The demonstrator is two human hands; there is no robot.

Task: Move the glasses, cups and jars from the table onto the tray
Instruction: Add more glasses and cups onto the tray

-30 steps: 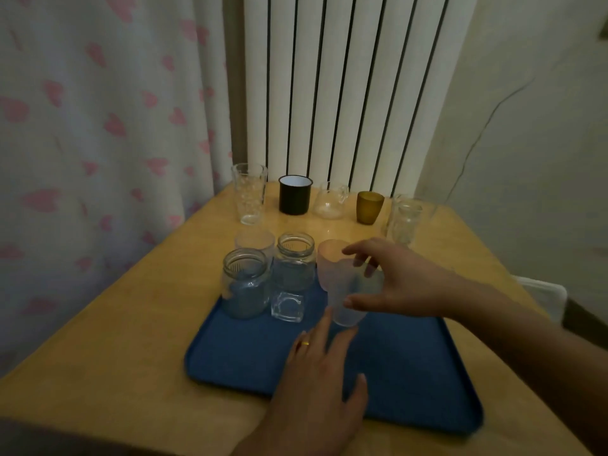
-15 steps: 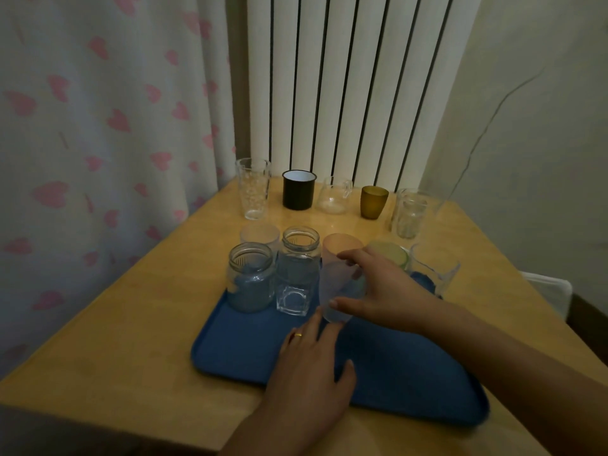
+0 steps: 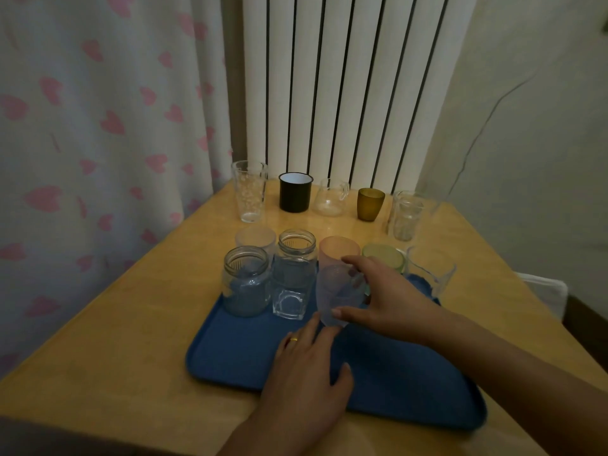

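Note:
A blue tray (image 3: 230, 350) lies on the wooden table (image 3: 131, 324). Two clear jars (image 3: 245, 281) (image 3: 293, 274) stand at its far left corner. My right hand (image 3: 385, 297) is shut on a frosted orange-rimmed cup (image 3: 335, 278) beside the second jar, its base on or just above the tray. My left hand (image 3: 309, 366) rests flat on the tray, fingers apart, touching the cup's base. Behind stand a frosted cup (image 3: 255, 240), a green cup (image 3: 383, 256) and a clear tumbler (image 3: 431, 274).
Along the table's far edge stand a tall patterned glass (image 3: 249, 192), a black mug (image 3: 295, 191), a small clear pitcher (image 3: 330, 197), an amber cup (image 3: 370, 204) and a clear jar (image 3: 406, 217). A curtain (image 3: 98, 126) hangs left; a radiator (image 3: 345, 87) stands behind.
My right hand has carried the frosted cup slightly left and down, close beside the jars. My left hand has stayed on the tray.

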